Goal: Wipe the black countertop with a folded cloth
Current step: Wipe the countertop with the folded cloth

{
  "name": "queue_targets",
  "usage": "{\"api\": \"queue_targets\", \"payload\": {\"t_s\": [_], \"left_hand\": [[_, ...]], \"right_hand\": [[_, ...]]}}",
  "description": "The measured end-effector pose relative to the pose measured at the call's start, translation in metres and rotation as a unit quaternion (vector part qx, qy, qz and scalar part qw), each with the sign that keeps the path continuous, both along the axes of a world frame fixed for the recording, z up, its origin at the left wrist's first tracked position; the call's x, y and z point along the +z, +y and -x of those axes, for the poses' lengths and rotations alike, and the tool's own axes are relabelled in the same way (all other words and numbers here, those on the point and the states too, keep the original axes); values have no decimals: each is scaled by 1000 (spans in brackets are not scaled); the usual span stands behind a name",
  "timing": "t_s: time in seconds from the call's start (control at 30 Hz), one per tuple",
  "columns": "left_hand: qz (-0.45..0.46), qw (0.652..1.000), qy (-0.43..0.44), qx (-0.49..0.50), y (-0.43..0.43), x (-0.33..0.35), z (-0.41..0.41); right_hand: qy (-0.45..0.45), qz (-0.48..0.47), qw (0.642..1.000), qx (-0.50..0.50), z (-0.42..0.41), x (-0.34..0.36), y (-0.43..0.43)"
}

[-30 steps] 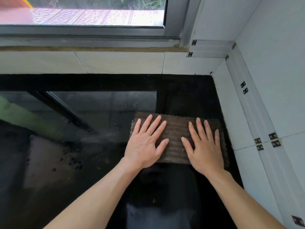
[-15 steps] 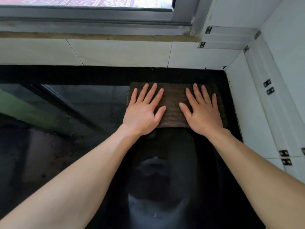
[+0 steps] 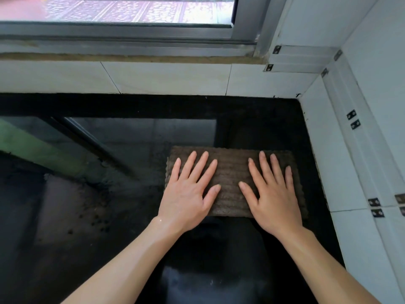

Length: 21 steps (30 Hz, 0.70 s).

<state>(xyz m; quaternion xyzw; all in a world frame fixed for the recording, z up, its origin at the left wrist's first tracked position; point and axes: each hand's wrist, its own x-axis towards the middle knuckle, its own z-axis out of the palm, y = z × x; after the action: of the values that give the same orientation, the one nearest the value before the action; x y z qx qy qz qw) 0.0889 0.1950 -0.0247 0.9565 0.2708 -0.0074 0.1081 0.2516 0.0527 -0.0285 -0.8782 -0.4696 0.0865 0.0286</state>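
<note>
A brown ribbed cloth (image 3: 230,172), folded into a rectangle, lies flat on the black worktop (image 3: 252,119) near its right edge, apart from the back edge, with a strip of bare black surface between the cloth and the back wall. Its right end sits just beside the white tiled side wall (image 3: 328,172).

The left hand (image 3: 188,194) presses on the left part of the cloth, palm down, fingers straight and spread, gripping nothing; the heel of the hand reaches past the cloth's near edge onto the worktop. The right hand (image 3: 274,198) presses on the right part in the same way, fingers straight and slightly fanned, thumb pointing inward toward the other thumb. A bare band of cloth shows between the two hands.

The worktop is glossy and mirrors the window (image 3: 131,9) above the back wall. Dusty smears and small dark specks (image 3: 98,222) mark the surface left of the cloth, toward the near left part. White tiles (image 3: 164,77) run along the back edge under the window's metal frame (image 3: 131,40).
</note>
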Motion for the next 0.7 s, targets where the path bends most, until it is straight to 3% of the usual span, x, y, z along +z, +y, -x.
{"api": "queue_targets", "payload": {"t_s": [0.27, 0.7], "left_hand": [[14, 999, 10, 38, -13, -2, -1], [3, 999, -1, 53, 66, -14, -80]], "right_hand": [[-7, 15, 1000, -21, 12, 2, -11], [-5, 20, 1000, -22, -62, -4, 65]]}}
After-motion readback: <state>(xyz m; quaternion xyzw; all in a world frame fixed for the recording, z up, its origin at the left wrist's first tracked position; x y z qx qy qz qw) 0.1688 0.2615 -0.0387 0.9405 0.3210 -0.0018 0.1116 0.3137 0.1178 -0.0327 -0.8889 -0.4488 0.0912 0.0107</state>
